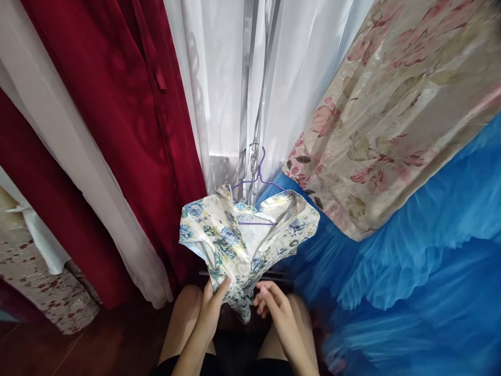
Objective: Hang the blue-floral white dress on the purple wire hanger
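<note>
A white dress [230, 235] with blue flowers and green leaves hangs on a thin purple hanger [259, 176]. Its wide V-neck faces me, and the lower part gathers into a bunch between my knees. My left hand [213, 303] grips the cloth at the left side of the dress, thumb on top. Just right of the bunched cloth, my right hand [274, 303] is held with loosely bent fingers apart, and nothing shows in it. Whether its fingertips touch the dress I cannot tell.
Long red cloth [117, 104] and white cloth [219, 68] hang at the left and centre. On the right hang a beige floral garment [376, 136] and a ruffled blue tulle skirt [376, 277]. Below lies a dark reddish tiled floor [74, 350].
</note>
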`<state>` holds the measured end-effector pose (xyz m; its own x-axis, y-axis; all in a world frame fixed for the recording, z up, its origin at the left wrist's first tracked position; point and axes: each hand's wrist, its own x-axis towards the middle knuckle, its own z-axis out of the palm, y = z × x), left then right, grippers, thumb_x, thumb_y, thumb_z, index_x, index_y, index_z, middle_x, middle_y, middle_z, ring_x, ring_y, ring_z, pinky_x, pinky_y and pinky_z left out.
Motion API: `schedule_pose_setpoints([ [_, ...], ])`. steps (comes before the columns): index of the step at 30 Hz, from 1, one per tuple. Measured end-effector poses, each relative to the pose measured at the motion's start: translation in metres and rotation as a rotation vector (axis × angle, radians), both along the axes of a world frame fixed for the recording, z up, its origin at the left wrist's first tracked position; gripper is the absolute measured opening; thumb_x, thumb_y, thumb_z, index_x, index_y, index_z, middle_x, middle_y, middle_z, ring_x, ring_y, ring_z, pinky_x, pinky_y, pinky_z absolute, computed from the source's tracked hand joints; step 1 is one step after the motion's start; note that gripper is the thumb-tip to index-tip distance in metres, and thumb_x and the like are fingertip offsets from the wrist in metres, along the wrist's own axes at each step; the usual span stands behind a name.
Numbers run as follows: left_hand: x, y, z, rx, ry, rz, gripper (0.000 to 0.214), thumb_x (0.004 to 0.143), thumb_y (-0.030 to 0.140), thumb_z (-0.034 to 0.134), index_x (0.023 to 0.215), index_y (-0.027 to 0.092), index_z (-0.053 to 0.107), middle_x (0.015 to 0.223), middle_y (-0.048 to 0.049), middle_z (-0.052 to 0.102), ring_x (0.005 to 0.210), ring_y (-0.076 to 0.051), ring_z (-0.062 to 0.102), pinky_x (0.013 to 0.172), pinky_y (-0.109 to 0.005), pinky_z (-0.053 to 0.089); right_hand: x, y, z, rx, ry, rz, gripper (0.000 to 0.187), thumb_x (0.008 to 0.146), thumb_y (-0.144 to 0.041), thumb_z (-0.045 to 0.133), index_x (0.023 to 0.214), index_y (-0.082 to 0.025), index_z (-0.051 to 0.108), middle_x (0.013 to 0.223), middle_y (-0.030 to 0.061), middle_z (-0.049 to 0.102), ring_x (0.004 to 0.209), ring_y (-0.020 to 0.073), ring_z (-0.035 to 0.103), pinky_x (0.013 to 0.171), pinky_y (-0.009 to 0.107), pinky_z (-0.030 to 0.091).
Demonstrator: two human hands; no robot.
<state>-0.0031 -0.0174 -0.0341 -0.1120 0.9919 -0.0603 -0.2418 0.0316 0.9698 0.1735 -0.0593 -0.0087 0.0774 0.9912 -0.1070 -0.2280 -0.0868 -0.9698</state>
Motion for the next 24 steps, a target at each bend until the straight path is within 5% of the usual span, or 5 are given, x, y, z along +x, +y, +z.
schedule_pose_setpoints([
  [5,0.008,-0.011,0.009,-0.111,-0.027,-0.1,0.058,0.074,0.052,0.08,0.116,0.012,0.072,0.117,-0.0146,0.074,0.116,-0.036,0.067,0.102,-0.045,0.052,-0.008,0.038,0.027,0.174,-0.218,0.057,0.04,0.096,-0.051,0.058,0.072,-0.02,0.054,0.064,-0.0015,0.055,0.062,0.0142,0.049,0.061,0.026,0.038],
  [10,-0.007,-0.015,0.012,-0.102,0.013,-0.139,0.053,0.077,0.051,0.078,0.115,0.014,0.073,0.119,-0.013,0.074,0.119,-0.035,0.065,0.104,-0.044,0.051,-0.005,0.048,0.024,0.228,-0.249,0.062,0.042,0.095,-0.041,0.053,0.059,-0.021,0.044,0.055,-0.0034,0.045,0.056,0.013,0.041,0.058,0.027,0.033],
  [17,-0.028,-0.009,-0.009,0.028,0.149,0.166,0.044,0.081,0.052,0.073,0.108,0.017,0.07,0.108,-0.0113,0.075,0.108,-0.034,0.068,0.096,-0.044,0.054,-0.007,0.034,0.009,0.304,-0.438,-0.034,0.038,0.097,-0.039,0.05,0.065,-0.019,0.05,0.061,-0.0026,0.043,0.06,0.0135,0.04,0.058,0.027,0.03],
  [21,-0.022,-0.017,-0.009,0.34,0.313,0.473,0.023,0.088,0.035,0.068,0.107,0.022,0.063,0.113,-0.009,0.069,0.11,-0.027,0.065,0.099,-0.042,0.051,-0.002,0.029,0.017,0.323,-0.555,-0.066,0.038,0.099,-0.038,0.046,0.067,-0.019,0.05,0.061,-0.0029,0.04,0.06,0.0134,0.038,0.057,0.027,0.027],
  [24,-0.004,-0.022,-0.001,0.612,0.476,0.311,0.018,0.09,0.021,0.064,0.107,0.024,0.06,0.113,-0.0075,0.066,0.113,-0.025,0.063,0.101,-0.041,0.05,0.002,0.027,0.031,0.369,-0.67,-0.004,0.037,0.1,-0.034,0.045,0.065,-0.02,0.043,0.061,-0.0034,0.038,0.059,0.0129,0.038,0.058,0.027,0.026],
])
